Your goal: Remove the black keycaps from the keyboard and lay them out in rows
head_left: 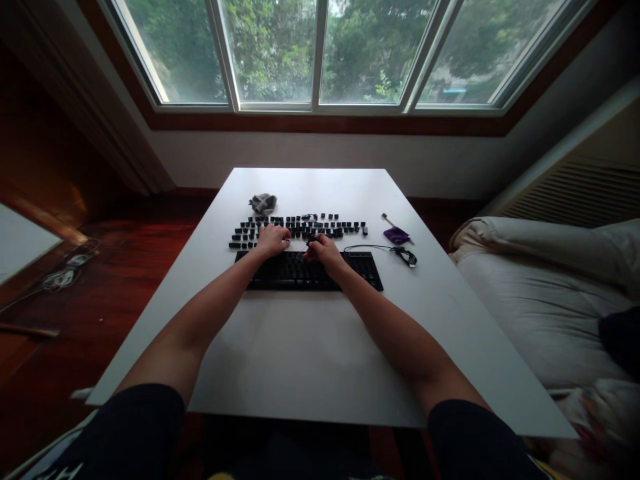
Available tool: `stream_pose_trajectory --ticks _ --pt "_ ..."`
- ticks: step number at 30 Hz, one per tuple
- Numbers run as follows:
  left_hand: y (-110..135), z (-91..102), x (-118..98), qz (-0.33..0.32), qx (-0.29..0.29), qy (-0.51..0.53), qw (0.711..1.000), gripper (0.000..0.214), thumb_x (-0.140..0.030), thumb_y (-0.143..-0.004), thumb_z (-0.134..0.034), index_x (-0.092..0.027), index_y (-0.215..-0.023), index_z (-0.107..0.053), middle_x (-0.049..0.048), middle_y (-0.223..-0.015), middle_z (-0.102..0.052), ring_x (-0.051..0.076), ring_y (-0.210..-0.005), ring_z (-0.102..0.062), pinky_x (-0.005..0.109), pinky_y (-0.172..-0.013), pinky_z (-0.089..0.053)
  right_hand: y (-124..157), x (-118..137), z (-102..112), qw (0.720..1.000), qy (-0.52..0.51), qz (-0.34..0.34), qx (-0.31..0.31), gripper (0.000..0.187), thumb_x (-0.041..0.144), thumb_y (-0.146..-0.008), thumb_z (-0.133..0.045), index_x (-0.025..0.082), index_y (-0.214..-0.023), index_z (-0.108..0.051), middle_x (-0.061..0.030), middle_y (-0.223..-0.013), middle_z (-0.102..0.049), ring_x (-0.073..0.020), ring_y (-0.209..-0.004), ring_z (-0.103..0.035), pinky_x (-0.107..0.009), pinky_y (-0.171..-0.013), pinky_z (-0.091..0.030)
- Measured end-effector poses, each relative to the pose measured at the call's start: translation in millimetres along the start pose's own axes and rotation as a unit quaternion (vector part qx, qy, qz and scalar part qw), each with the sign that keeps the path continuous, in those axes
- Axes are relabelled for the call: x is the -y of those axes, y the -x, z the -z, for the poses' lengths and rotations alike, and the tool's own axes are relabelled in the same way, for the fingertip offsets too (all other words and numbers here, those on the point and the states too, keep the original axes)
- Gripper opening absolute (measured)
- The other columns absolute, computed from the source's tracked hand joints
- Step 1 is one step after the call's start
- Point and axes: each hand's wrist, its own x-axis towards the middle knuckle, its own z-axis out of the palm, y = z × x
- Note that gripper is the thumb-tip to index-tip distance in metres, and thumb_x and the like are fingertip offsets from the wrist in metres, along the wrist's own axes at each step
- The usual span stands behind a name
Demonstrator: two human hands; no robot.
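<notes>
A black keyboard [300, 275] lies across the middle of a white table [310, 347]. Behind it, several loose black keycaps [340, 228] are laid out in rows. My left hand [273, 240] rests at the keyboard's back left edge, its fingers curled among the keycaps; what it holds, if anything, I cannot make out. My right hand [324, 251] hovers over the keyboard's upper middle, pinched closed on a small dark tool or keycap that is too small to name.
A grey crumpled cloth [263, 203] lies behind the keycaps. A purple item [397, 234] and a coiled black cable [406, 255] sit to the right. A bed with pale bedding [540, 293] stands right of the table, wooden floor [100, 293] on the left, windows ahead.
</notes>
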Motion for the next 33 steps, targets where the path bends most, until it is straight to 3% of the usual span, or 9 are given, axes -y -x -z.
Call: stream_pose_trajectory --ticks 10,17,23,30,33 --pt "11.2 -3.0 -2.2 0.006 -0.024 0.020 0.999 0.016 -0.032 -0.082 -0.067 -0.028 -0.095 -0.075 0.0036 -0.096 -0.077 0.030 -0.103 -0.058 0.046 -0.096 -0.031 2.8 1.6 -1.3 1.000 -0.002 -0.008 0.005 0.020 0.023 -0.081 -0.062 0.023 -0.089 -0.044 0.0060 -0.063 -0.062 -0.0137 -0.058 -0.069 -0.019 -0.049 -0.050" --pt "17.3 0.0 -0.3 -0.002 -0.042 0.019 0.999 0.015 -0.028 -0.081 -0.069 -0.026 -0.094 -0.074 0.0057 -0.100 -0.076 0.032 -0.106 -0.055 0.047 -0.095 -0.032 1.6 1.6 -0.7 0.996 0.060 0.039 0.054 0.016 0.024 -0.080 -0.062 0.022 -0.089 -0.048 0.0053 -0.064 -0.063 -0.0142 -0.058 -0.068 -0.021 -0.050 -0.049" --pt "25.7 3.9 -1.5 -0.028 -0.081 0.034 0.996 0.013 -0.028 -0.085 -0.066 -0.026 -0.095 -0.074 0.0067 -0.103 -0.074 0.032 -0.107 -0.054 0.047 -0.094 -0.034 -3.9 -4.9 3.2 0.976 0.146 0.104 0.125 0.014 0.031 -0.084 -0.061 0.022 -0.090 -0.052 0.0025 -0.071 -0.068 -0.0149 -0.060 -0.066 -0.023 -0.052 -0.048" --pt "53.3 6.5 -8.4 -0.037 -0.111 0.053 0.992 0.016 -0.030 -0.093 -0.058 -0.025 -0.093 -0.074 0.0072 -0.100 -0.073 0.029 -0.105 -0.056 0.045 -0.092 -0.037 -4.0 -15.5 0.7 0.956 0.232 0.076 0.164 0.012 0.033 -0.088 -0.058 0.022 -0.089 -0.054 0.0011 -0.070 -0.067 -0.0164 -0.060 -0.064 -0.027 -0.056 -0.050" --pt "62.6 6.9 -10.5 -0.041 -0.117 0.062 0.990 0.016 -0.030 -0.093 -0.059 -0.025 -0.093 -0.074 0.0067 -0.100 -0.073 0.029 -0.105 -0.056 0.045 -0.092 -0.037 2.5 -10.5 -2.1 0.933 0.276 0.116 0.198 0.013 0.033 -0.089 -0.058 0.021 -0.093 -0.057 0.0017 -0.071 -0.066 -0.0156 -0.063 -0.062 -0.027 -0.061 -0.048"
